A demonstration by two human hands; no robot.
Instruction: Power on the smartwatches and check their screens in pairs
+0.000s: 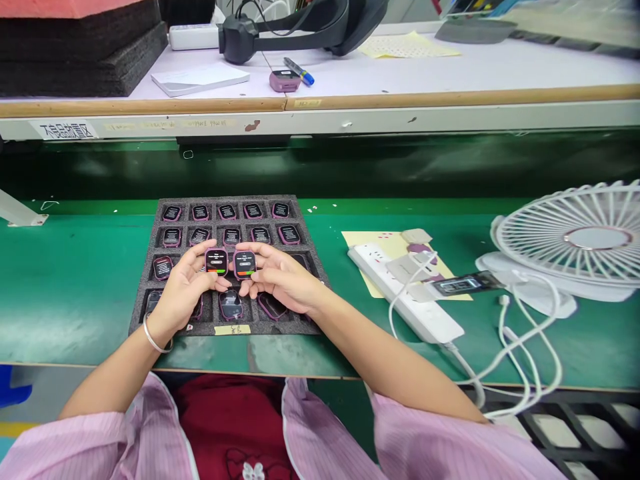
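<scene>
two pink smartwatches held side by side, screens lit, just above third row of dark foam tray [300,217]. left hand [185,290] pinches left watch [217,261]; right hand [280,277] pinches right watch [245,265]. tray lies near front edge of green bench [75,280]. open surface left of tray; right side crowded with white power strip [400,293], cables, fan [575,240].

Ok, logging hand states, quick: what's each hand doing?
Left hand: holds the left watch, screen lit.
Right hand: holds the right watch, screen lit.
</scene>
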